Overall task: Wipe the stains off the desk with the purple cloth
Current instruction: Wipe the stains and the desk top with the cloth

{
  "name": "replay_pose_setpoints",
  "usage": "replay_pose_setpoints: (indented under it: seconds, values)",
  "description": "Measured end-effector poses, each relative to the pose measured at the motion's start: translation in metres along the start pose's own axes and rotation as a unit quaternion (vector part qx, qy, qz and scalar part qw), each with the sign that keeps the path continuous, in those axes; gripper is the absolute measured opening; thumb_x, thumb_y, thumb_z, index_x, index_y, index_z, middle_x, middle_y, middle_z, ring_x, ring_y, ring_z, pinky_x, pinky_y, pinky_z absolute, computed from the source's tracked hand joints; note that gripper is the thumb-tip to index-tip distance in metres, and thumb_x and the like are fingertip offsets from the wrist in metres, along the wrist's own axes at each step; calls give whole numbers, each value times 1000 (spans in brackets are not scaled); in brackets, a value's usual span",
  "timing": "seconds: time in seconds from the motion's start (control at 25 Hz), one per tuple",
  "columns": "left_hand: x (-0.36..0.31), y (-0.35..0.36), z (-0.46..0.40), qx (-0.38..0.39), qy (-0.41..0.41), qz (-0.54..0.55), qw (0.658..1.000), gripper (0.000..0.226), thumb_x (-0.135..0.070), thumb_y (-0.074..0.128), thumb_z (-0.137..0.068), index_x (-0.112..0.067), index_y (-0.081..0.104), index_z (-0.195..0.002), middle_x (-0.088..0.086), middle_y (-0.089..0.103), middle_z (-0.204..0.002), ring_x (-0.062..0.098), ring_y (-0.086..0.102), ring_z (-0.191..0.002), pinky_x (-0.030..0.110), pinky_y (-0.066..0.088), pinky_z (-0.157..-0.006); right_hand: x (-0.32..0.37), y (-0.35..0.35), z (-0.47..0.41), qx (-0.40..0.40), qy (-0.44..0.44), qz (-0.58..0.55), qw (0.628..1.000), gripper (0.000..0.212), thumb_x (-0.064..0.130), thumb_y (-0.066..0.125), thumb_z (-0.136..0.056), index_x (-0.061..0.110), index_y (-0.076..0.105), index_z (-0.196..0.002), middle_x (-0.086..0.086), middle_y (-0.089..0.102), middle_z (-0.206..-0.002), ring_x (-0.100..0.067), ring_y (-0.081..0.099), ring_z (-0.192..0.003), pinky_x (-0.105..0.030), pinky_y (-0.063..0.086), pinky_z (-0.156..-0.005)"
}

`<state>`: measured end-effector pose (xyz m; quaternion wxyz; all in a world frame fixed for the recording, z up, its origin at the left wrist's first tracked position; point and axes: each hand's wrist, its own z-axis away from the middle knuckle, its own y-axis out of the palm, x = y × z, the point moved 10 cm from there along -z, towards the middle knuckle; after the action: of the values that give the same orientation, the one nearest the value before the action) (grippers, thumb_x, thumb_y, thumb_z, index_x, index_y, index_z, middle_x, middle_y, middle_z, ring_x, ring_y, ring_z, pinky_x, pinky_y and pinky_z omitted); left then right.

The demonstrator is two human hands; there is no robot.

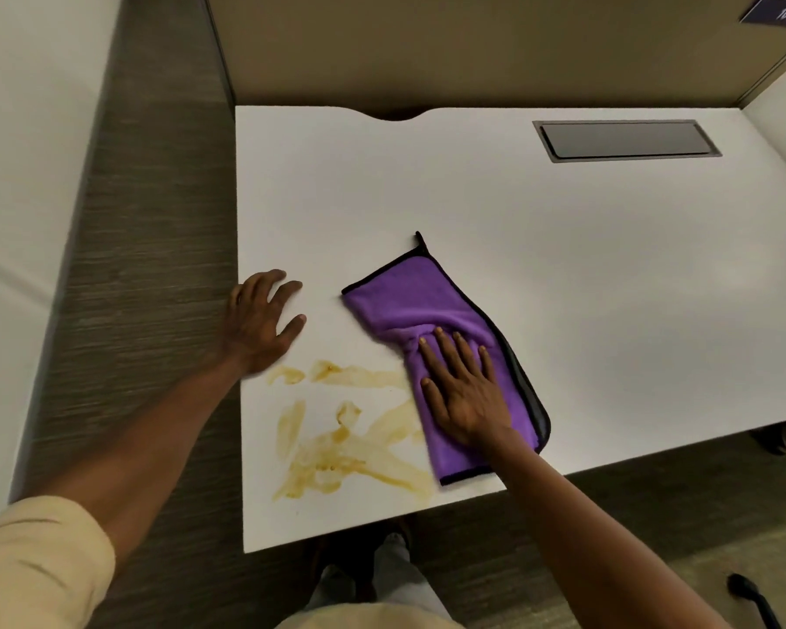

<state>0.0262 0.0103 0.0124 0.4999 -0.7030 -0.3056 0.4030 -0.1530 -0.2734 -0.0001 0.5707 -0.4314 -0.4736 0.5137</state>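
1. Purple cloth (416,295) with a black hem lies on the white desk (541,247), toward the near edge and a little left of the middle; its far corner points to the back edge and its near end almost reaches the near edge.
2. Yellow-brown stains (350,451) smear the desk's near left corner, just left of the cloth; the cloth's left side touches or overlaps the rightmost streaks.
3. Right hand (466,390) lies flat on the cloth's near half, palm down, fingers spread and pointing away, pressing it to the desk rather than gripping it; the fabric bunches at the fingertips.
4. Left hand (259,322) rests open on the desk at the left edge, fingers loosely curved, holding nothing, just beyond the farthest stains and well apart from the cloth.
5. A grey rectangular hatch (627,140) is set flush in the desk near the far right corner.
6. A tan partition (473,52) stands along the back edge.
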Motion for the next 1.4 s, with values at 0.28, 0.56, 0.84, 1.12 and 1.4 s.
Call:
replay_pose_setpoints:
  seconds: [0.28,0.56,0.84,1.12,1.4]
  values:
    - [-12,2,0,16,27,-2,999,60,-44,40,-96,-23,43,-152,13,41,-156,36,37,-142,49,30,-113,34,8,52,-44,44,-40,997,64,51,24,-105,34,4,-163,2,-3,-173,-23,-6,-159,-55,7,-127]
    - [-11,15,-5,25,27,37,999,64,-39,38,-94,-25,36,-157,7,26,-167,28,17,-157,51,14,-126,29,14,53,-9,25,-17,999,66,57,20,-104,38,-5,-162,5,-10,-172,-20,-11,-158,-54,5,-127]
    - [-10,15,-2,24,29,35,999,65,-42,35,-95,-28,34,-158,6,25,-168,25,17,-157,48,11,-127,20,17,29,-13,159,-66,985,65,56,13,-104,35,-9,-162,-1,-9,-172,-23,-10,-159,-58,-1,-126]
    - [-9,15,1,15,20,34,999,64,-41,35,-94,-28,36,-157,6,27,-167,25,20,-156,50,14,-126,68,25,97,4,18,-33,999,64,55,23,-105,39,0,-162,4,-5,-173,-23,-5,-159,-56,13,-125]
    - [-11,12,-4,24,15,16,999,66,-42,33,-94,-27,34,-158,7,25,-168,26,18,-156,51,13,-127,67,18,19,17,112,-74,991,61,57,13,-106,41,-9,-160,2,-14,-172,-26,-15,-158,-58,0,-126]
